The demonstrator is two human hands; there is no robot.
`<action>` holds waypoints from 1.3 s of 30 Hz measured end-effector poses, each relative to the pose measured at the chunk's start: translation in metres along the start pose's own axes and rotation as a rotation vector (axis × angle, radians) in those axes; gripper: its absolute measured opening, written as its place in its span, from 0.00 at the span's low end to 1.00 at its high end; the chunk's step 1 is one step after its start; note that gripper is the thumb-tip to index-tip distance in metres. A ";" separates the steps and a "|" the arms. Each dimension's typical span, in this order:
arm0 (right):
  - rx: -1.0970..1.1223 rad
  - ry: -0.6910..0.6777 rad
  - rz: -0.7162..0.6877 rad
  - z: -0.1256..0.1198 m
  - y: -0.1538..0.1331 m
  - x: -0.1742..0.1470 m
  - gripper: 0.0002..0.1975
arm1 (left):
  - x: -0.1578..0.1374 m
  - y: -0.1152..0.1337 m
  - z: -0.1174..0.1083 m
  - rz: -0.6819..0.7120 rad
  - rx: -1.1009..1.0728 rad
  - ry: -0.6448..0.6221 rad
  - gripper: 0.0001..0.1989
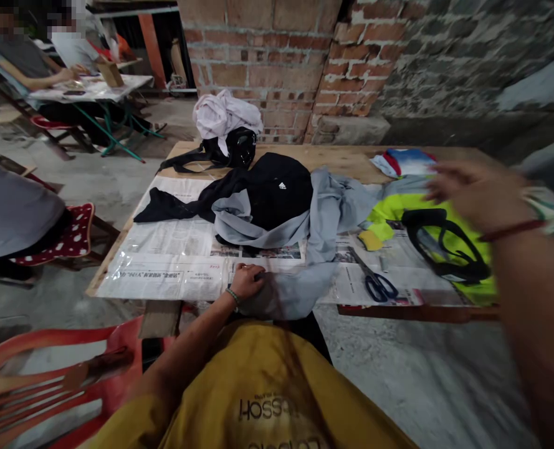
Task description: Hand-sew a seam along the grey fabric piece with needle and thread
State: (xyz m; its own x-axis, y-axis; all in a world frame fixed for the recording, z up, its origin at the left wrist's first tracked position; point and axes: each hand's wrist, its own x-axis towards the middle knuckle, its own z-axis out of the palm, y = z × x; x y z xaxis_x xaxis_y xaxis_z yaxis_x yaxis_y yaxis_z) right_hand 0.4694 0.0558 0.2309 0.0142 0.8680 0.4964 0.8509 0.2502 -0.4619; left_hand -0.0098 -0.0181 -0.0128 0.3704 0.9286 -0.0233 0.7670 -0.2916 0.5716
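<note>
Our left hand (248, 282) curls on grey cloth (298, 294), grip unclear; our blurred right hand (475, 190), fingers parted, hides part of a yellow shirt (401, 204) near scissors (369, 274).

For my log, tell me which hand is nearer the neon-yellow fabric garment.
Right: the right hand appears raised over the garment; the left hand lies farther left, on grey fabric.

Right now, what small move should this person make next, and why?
Perhaps lower the right hand to the grey cloth: the left hand rests on it, while the right is raised, well apart from it.
</note>
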 end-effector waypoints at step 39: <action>0.277 -0.893 -0.213 0.311 -0.118 -0.150 0.14 | -0.001 -0.010 0.003 -0.084 -0.048 0.025 0.07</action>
State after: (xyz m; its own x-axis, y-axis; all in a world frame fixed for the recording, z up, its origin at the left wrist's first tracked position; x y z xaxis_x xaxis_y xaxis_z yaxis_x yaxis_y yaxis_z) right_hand 0.2042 0.0298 -0.0174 -0.6296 0.7703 -0.1011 0.6337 0.4339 -0.6405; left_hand -0.0168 -0.0170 -0.0212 0.2917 0.9551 -0.0528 0.7687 -0.2013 0.6071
